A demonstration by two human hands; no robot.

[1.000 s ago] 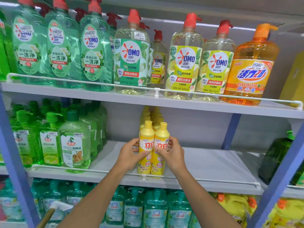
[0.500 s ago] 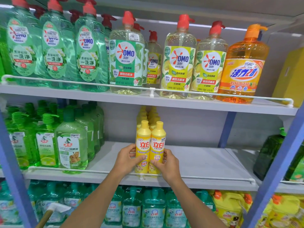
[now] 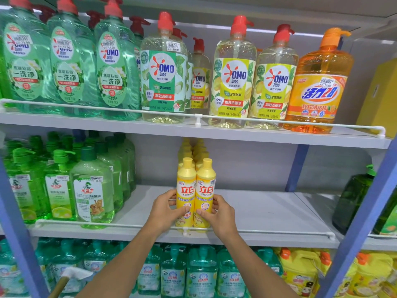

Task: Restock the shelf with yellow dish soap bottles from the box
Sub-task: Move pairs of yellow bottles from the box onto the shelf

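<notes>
Two yellow dish soap bottles stand side by side at the front of the middle shelf [image 3: 268, 209], just behind its white rail. My left hand [image 3: 164, 210] grips the left yellow bottle [image 3: 186, 186], thumb across its label. My right hand [image 3: 221, 214] grips the right yellow bottle [image 3: 205, 186] the same way. More yellow bottles [image 3: 192, 149] line up in two rows behind them, mostly hidden. The box is not in view.
Green pump bottles [image 3: 90, 190] fill the middle shelf's left side; a dark green bottle [image 3: 352, 198] stands at its right. Large OMO bottles [image 3: 234, 78] and an orange bottle [image 3: 318, 87] crowd the top shelf. Teal bottles [image 3: 199, 274] sit below. Blue uprights [image 3: 363, 222] frame the bay.
Both hands slid lower on the two front bottles and closed around their lower labels. The bottles stay upright at the shelf front. The view shifted slightly.
</notes>
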